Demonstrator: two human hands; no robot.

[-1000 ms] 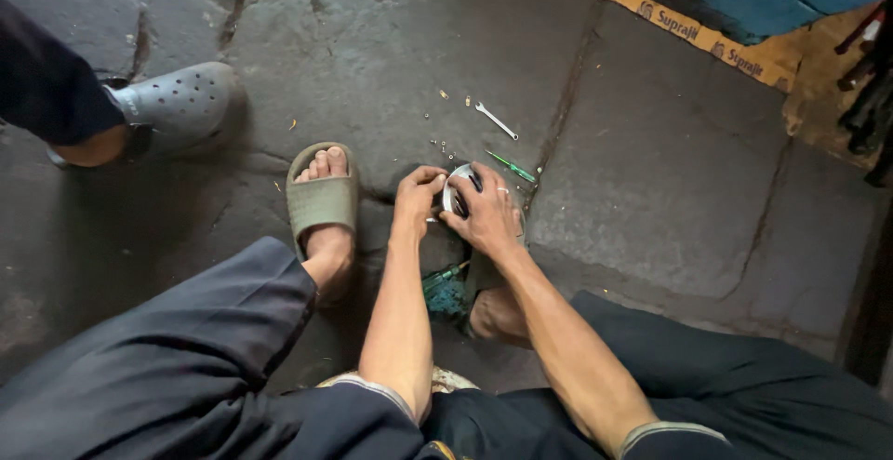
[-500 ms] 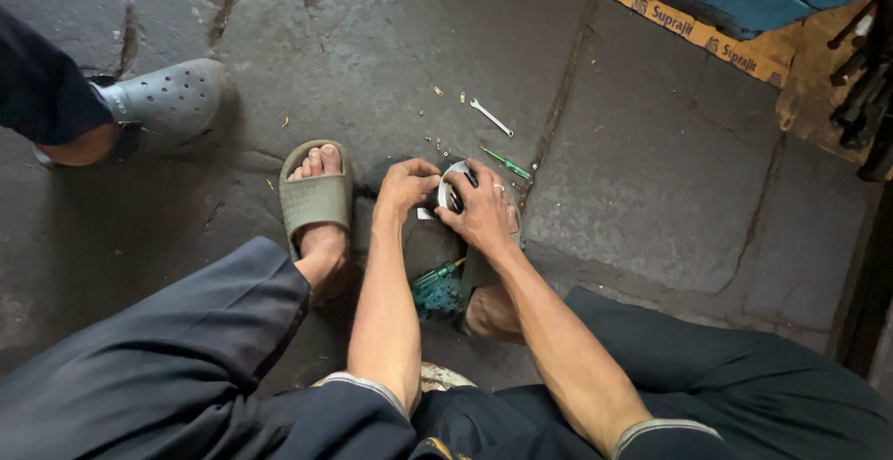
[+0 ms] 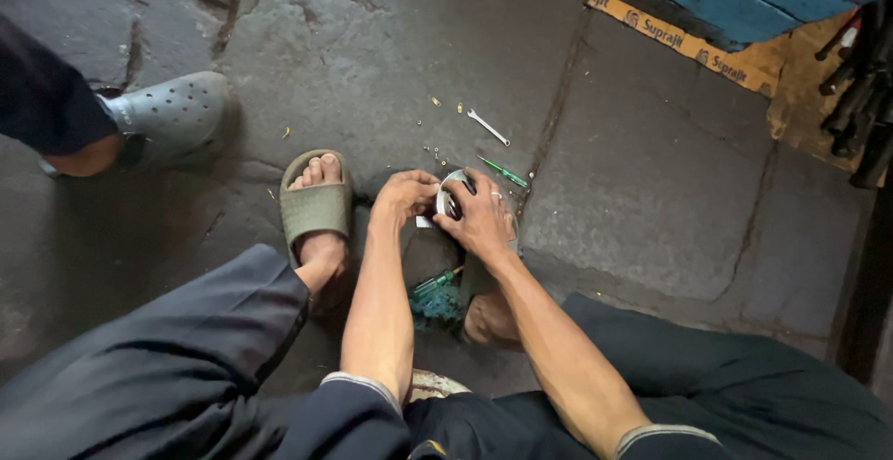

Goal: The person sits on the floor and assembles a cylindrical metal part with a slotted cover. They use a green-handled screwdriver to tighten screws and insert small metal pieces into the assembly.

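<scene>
I sit low over a stone floor with both arms stretched down between my knees. My left hand (image 3: 405, 195) and my right hand (image 3: 482, 218) meet around a small round white and metal part (image 3: 449, 187), each gripping a side of it; my fingers hide most of it. Beneath my forearms lies a green-handled screwdriver (image 3: 435, 281) on a teal brush-like thing (image 3: 437, 304). My left foot wears an olive slide sandal (image 3: 316, 204).
A small silver spanner (image 3: 487, 126), a green screwdriver (image 3: 504, 173) and tiny screws (image 3: 433, 151) lie just beyond my hands. Another person's foot in a grey clog (image 3: 167, 111) stands at the left. Blue boards and dark tools (image 3: 860, 79) sit at the upper right.
Both hands stay clasped on the round part with only small shifts of the fingers. The view has drifted slightly; the other person's clog has barely moved.
</scene>
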